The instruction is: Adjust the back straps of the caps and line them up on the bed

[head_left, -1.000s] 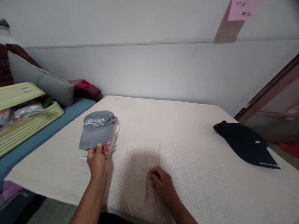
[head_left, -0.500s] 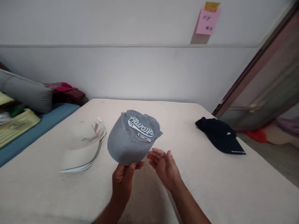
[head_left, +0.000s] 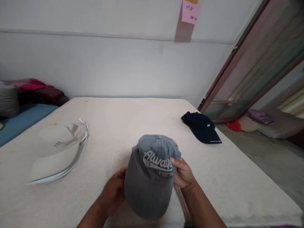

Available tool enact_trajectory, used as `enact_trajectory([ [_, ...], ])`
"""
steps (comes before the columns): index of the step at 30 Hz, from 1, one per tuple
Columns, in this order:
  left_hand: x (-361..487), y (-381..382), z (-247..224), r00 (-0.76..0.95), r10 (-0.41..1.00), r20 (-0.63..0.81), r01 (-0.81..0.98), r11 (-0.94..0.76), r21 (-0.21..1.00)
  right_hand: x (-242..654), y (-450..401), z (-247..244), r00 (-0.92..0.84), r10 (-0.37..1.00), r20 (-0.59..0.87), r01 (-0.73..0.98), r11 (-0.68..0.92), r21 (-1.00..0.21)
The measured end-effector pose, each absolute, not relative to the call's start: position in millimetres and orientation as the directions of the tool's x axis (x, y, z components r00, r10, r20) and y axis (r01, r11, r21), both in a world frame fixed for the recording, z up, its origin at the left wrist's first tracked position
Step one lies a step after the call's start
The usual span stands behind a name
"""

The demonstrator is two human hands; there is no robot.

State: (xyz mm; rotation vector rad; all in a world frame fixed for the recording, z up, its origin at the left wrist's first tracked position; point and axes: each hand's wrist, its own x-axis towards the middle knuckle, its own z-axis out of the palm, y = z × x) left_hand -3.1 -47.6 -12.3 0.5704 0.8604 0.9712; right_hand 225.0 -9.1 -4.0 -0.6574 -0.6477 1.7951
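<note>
A grey baseball cap (head_left: 152, 186) with raised white "Always" lettering is held low over the near part of the white-covered surface, its brim pointing toward me. My right hand (head_left: 184, 174) grips the crown's right side, thumb over the lettering and fingers tucked out of sight. At the left edge, my left hand (head_left: 115, 190) is closed against the cap, its fingertips partly hidden by it. Off to the left lies a cream cap (head_left: 54, 142) with a small striped mark. A navy cap (head_left: 201, 126) rests at the right, brim toward the right front.
The covered surface (head_left: 114, 117) ends at a white wall (head_left: 106, 69) bearing a pink note (head_left: 190, 12). Beyond its left edge are a blue mattress (head_left: 33, 114) and a grey cushion (head_left: 8, 99). A glass sliding door (head_left: 258, 60) stands at the right.
The grey cap has come down and nearer, with its brim turned toward me. My right hand, open beside it before, now grips its crown. My view has shifted rightward.
</note>
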Motion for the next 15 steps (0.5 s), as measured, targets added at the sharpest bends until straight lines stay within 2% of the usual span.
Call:
enact_trajectory([
  [3,-16,-31,1,0.334,0.857,-0.393,-0.675,0.509,0.535,220,-24,-8,-0.39,0.906,-0.166,-0.597,-0.386,-0.703],
  [5,-20,-27,4,0.287,0.843,-0.455,-0.717,0.504,0.482,212,-33,-11,-0.47,0.866,-0.17,-0.55,-0.439,-0.711],
  [8,-22,-28,1,0.162,0.79,-0.591,-0.727,0.5,0.47,205,-44,-11,-0.622,0.768,-0.153,-0.401,-0.48,-0.78],
  [11,-23,-33,-3,0.06,0.721,-0.691,-0.684,0.534,0.497,209,-52,-10,-0.782,0.59,-0.199,-0.184,-0.525,-0.831],
  [13,-24,-38,-6,-0.04,0.703,-0.71,-0.618,0.541,0.57,212,-55,-13,-0.832,0.517,-0.204,-0.173,-0.59,-0.789],
  [15,-24,-44,-7,-0.129,0.719,-0.683,-0.559,0.516,0.649,213,-55,-17,-0.801,0.57,-0.184,-0.292,-0.639,-0.712],
])
